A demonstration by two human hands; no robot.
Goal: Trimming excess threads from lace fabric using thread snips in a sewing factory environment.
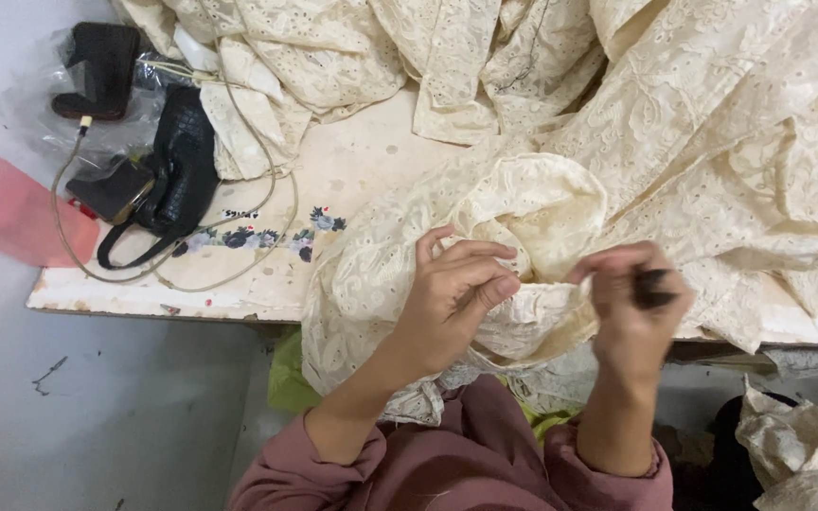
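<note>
Left hand [452, 293] pinches a fold of the cream lace fabric [523, 218], fingers closed on it at the table's [352, 170] front edge. Right hand [631, 303] is closed round a small dark tool [653, 287], blurry, touching the same fold. More lace piles behind; a black handbag [177, 170] and cable [267, 189] sit far left.

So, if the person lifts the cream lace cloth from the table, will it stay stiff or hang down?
The lace cloth would probably hang limp: it lies in soft folds and bunches where the left hand pinches it. It is likely light, since the weave is thin and full of holes. It may snag, perhaps on the dark tool in the right hand.
</note>
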